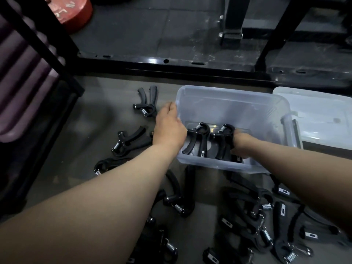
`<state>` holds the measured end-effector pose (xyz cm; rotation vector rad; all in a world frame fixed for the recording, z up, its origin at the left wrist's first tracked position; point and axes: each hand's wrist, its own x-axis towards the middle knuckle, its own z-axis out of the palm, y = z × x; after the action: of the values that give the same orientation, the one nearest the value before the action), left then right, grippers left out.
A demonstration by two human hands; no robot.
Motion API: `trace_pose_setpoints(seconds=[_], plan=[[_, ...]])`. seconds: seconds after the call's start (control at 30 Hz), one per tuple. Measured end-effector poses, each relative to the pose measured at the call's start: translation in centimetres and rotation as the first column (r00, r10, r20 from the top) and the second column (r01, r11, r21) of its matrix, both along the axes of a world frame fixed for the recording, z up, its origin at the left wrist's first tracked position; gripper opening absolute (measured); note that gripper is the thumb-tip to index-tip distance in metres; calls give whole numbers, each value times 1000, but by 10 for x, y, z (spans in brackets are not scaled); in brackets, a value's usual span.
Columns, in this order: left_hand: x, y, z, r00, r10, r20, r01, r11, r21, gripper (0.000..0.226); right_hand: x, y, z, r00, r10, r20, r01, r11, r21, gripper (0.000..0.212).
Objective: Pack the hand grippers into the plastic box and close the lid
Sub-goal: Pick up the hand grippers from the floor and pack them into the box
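Note:
A clear plastic box [234,103] stands open on the floor. Two black hand grippers lie inside it, one on the left [198,139] and one on the right [223,140]. My left hand [168,126] holds the box's left rim, fingers over the wall. My right hand [241,143] reaches into the box and grips the right hand gripper by its handles. The lid [320,111] lies flat to the right of the box. Several more black hand grippers [266,216] lie scattered on the floor in front, and others to the left [146,103].
A black metal rack frame [171,61] runs across behind the box. A purple mat roll [17,73] and a black post stand at the left. A red weight plate [72,10] sits at the top left.

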<state>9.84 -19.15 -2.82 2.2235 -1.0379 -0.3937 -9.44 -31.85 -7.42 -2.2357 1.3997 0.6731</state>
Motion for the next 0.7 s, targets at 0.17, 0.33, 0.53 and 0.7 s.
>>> trace_pose_setpoints(seconds=[0.17,0.33,0.53,0.7], plan=[[1,-1,1,1000,6,-15,-6,1000,14,46,-7,-2,12,996,66,58,-66,998,-14,33],[0,0,4,999,-20,40,20,1000,0,34,-7,11,53,937,164,308,-95,970,-226,16],[1,-2,10,998,-52,35,51,998,30,30,-80,88,93,370,799,474,-617,593,-517,26],[-3,-14,16,996,-83,14,82,994,71,30,-124,116,23,746,660,-93,-666,738,-106,40]])
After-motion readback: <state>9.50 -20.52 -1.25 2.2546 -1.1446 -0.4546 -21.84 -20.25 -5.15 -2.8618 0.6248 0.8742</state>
